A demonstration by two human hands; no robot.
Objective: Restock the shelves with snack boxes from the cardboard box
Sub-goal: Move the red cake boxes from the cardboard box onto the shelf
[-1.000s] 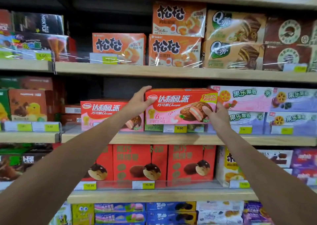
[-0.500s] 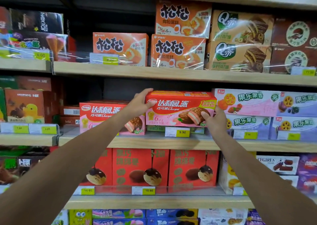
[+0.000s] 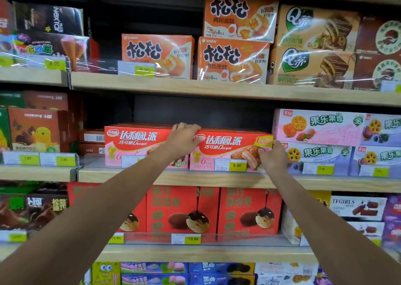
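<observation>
On the middle shelf (image 3: 195, 177), the left hand (image 3: 184, 139) curls over the top left corner of the snack box (image 3: 227, 147); the right hand (image 3: 274, 157) grips its right end. Seat it with even two-handed pressure, base flat, face flush with the matching box (image 3: 134, 143) just beside it. The cardboard box is out of view.

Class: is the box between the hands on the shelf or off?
On: the red box rests level on the shelf, beside its twin.
</observation>
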